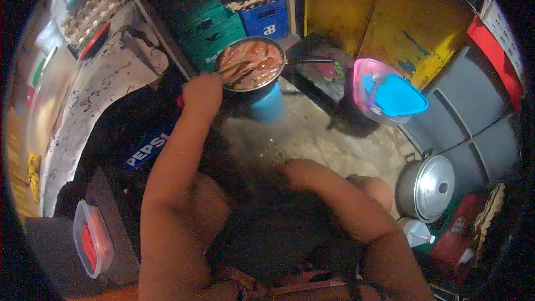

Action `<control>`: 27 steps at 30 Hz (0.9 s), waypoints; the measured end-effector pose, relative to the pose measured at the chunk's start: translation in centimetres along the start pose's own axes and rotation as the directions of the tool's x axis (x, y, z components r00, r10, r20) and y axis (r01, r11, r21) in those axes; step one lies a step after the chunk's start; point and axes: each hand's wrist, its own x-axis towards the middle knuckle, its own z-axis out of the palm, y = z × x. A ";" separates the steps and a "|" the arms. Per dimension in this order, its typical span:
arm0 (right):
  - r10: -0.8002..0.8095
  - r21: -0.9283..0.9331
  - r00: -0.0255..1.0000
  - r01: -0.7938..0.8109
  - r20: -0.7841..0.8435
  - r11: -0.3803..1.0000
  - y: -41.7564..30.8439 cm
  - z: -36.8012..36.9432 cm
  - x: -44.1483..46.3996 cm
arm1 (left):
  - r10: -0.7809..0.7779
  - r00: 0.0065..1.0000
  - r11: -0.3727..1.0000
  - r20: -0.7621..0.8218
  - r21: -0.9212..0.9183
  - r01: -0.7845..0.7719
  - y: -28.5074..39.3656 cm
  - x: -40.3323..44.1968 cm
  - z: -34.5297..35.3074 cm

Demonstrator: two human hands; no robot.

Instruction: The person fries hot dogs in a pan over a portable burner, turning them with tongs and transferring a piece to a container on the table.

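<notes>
A round dark pan at the upper middle holds pieces in glossy reddish-orange sauce, seemingly meat. My left hand is closed around metal tongs, whose tips reach into the sauce. The pan's handle points right. Lower down, over the dark clothing near my knee, is my right hand. Its fingers are blurred and merge with the dark background, so whether they are closed does not show. A blue round object sits just below the pan.
Green crates and a blue crate stand behind the pan. To the right are a pink basin with a blue lid and a lidded metal pot. A plastic tub sits lower left. Egg trays are upper left.
</notes>
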 end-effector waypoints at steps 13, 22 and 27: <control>0.038 0.043 0.999 -0.039 0.026 0.998 -0.8 -1.5 -0.5 | -0.053 0.990 0.985 0.129 -0.154 0.073 0.7 1.9 0.7; 0.004 0.026 1.000 -0.003 -0.026 1.000 -0.3 -1.2 -0.6 | -0.167 0.958 0.947 0.232 -0.234 0.222 0.3 0.1 -0.8; -0.010 0.030 1.000 0.010 -0.014 0.999 -0.2 -1.2 -0.6 | -0.199 0.974 0.920 0.104 -0.324 0.223 -2.4 -3.7 -1.6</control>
